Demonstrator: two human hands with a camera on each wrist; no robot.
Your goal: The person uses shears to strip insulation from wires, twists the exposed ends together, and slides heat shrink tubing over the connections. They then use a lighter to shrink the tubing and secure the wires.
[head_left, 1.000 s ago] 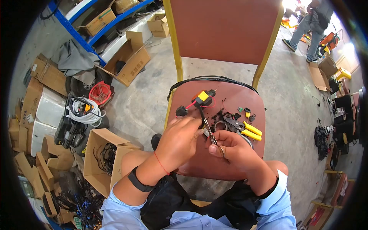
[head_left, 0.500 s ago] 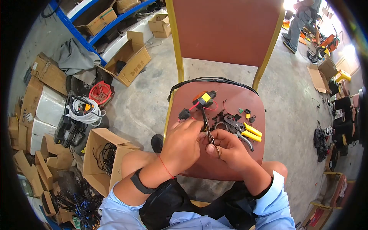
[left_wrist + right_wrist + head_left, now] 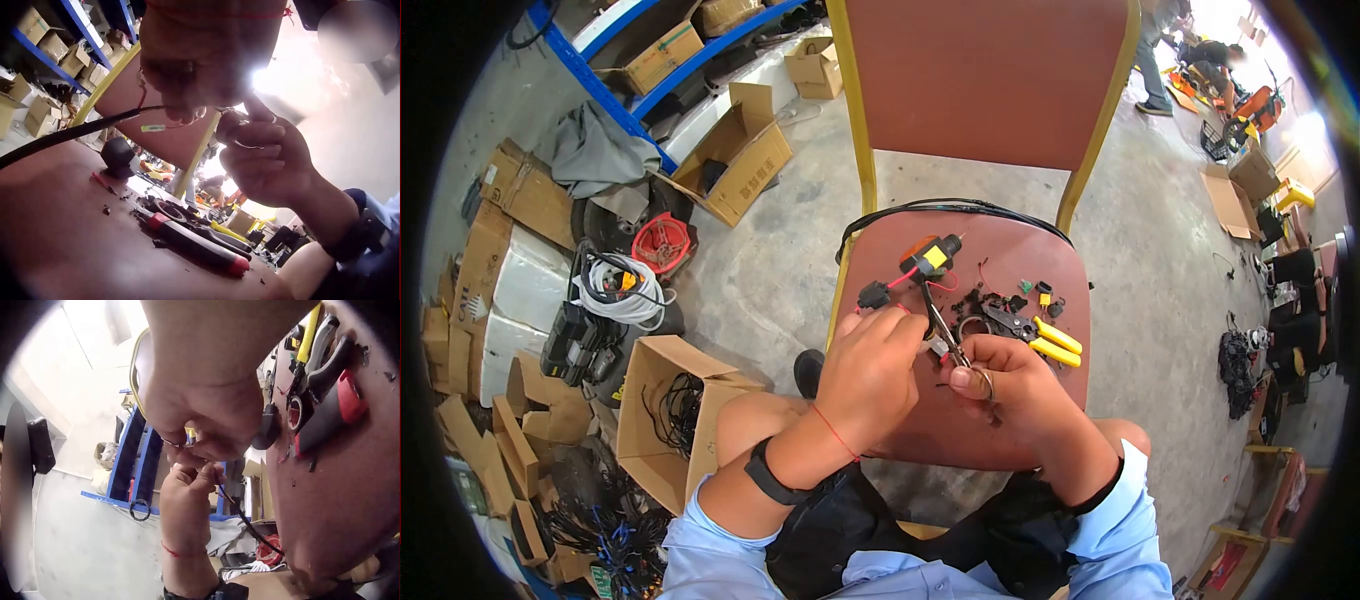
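My left hand (image 3: pixel 870 365) pinches the end of a black cable (image 3: pixel 81 129), where thin wires come out of its sheath. Close beside it, my right hand (image 3: pixel 1015 375) grips a pair of metal scissors (image 3: pixel 947 335), one finger loop showing round a finger. The scissor blades point forward, past the left fingertips. Ahead on the chair seat lies a black part with a yellow label (image 3: pixel 937 257), joined by a red wire to a small black connector (image 3: pixel 873 294). What the blades touch is hidden by the fingers.
On the red-brown seat (image 3: pixel 900 430) lie yellow-handled wire strippers (image 3: pixel 1055 345), red-and-black pliers (image 3: pixel 200 244), a tape roll (image 3: pixel 294 414) and black scraps. A long black cable loops along the seat's back edge. An open carton (image 3: pixel 730 390) with cables stands left of the knee.
The scissors swing more upright toward the left hand, then tilt back rightward with the right hand. The left hand stays nearly in place. A person in the background steps left, showing another bent low.
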